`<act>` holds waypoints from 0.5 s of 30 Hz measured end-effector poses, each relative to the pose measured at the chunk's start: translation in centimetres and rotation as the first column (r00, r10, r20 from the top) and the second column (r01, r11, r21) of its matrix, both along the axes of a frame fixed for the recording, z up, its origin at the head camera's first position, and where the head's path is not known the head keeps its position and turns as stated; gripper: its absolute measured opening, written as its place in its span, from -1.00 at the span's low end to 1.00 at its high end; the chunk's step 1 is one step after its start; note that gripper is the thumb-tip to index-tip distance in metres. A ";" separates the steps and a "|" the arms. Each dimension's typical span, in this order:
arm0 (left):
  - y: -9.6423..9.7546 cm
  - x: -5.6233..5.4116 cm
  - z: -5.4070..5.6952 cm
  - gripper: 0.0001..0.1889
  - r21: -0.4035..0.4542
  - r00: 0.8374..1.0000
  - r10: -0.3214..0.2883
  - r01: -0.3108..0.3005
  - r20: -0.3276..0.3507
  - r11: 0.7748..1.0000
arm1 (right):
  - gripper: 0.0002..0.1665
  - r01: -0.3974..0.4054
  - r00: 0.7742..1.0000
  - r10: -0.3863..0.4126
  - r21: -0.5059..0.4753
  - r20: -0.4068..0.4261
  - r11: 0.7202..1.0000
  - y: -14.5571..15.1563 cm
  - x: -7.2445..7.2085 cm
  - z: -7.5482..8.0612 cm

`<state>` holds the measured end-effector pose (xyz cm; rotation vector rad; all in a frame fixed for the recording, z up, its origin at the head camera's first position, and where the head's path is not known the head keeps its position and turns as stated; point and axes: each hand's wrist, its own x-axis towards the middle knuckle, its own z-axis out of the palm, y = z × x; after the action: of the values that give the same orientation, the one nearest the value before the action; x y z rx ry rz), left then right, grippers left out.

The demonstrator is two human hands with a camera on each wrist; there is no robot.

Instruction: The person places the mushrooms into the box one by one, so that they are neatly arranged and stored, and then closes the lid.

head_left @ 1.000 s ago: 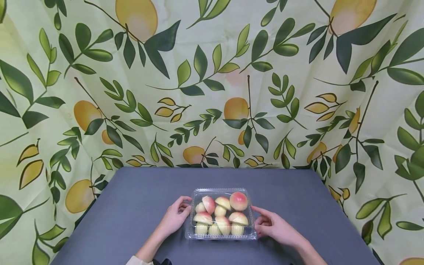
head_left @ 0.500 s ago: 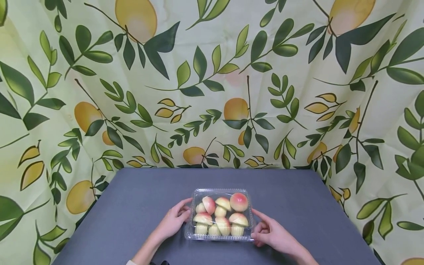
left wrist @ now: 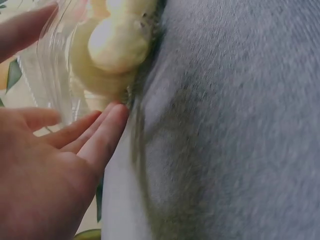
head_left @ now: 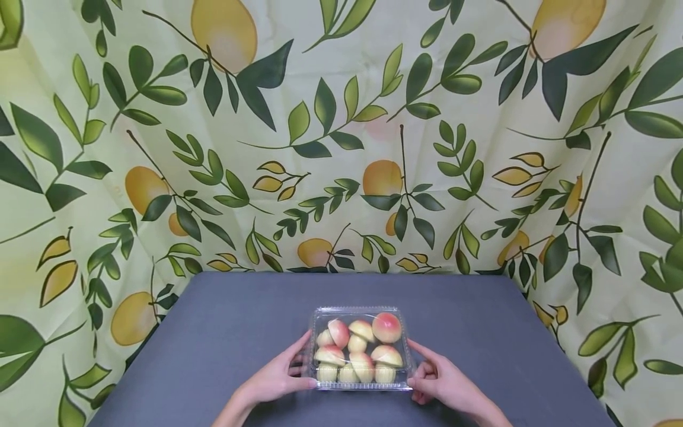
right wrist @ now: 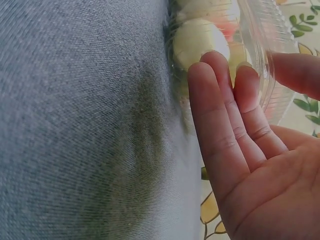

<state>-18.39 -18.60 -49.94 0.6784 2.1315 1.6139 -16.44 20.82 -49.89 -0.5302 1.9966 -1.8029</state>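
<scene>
A transparent plastic clamshell box [head_left: 357,309] sits near the front middle of the table, its lid down. Inside it are several mushroom-shaped pieces [head_left: 386,356] with cream stems and pink-blushed caps. My left hand [head_left: 272,376] holds the box's left side, thumb at the front corner and forefinger reaching up along the edge. On the opposite side my right hand [head_left: 443,379] grips the box, thumb at the front right corner, forefinger along the side. The wrist views show the fingertips [left wrist: 117,112] of the left hand and the fingers [right wrist: 207,95] of the right low against the walls.
The table [head_left: 256,302] has a grey-blue cloth top. Behind it and on both sides hangs a pale fabric curtain [head_left: 320,178] printed with leaves and orange fruit.
My left hand has spread along the box's left side, its thumb now at the front corner. My right thumb has come in to the front right corner. The box has barely moved.
</scene>
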 end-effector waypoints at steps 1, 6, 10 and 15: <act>0.1 0.0 -0.1 0.04 -0.005 1.000 0.009 -0.009 -0.006 1.000 | 0.04 -0.003 1.000 0.003 -0.002 0.001 1.000 0.0 0.0 0.0; 0.9 0.0 -0.2 0.07 -0.025 0.998 0.044 -0.045 -0.036 0.999 | 0.08 -0.008 1.000 0.008 -0.001 0.004 1.000 0.1 0.0 0.0; 1.5 -0.2 -0.1 0.09 -0.013 0.997 0.063 -0.064 -0.050 0.998 | 0.09 -0.004 1.000 0.004 0.010 -0.005 1.000 0.1 -0.2 0.0; 1.8 -0.4 0.0 0.09 -0.001 0.997 0.064 -0.064 -0.043 0.998 | 0.09 0.004 1.000 -0.004 0.024 -0.002 1.000 0.0 -0.5 0.1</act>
<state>-18.79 -16.79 -49.89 0.6565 2.2066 1.6437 -16.99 20.86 -49.79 -0.5210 2.0198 -1.7788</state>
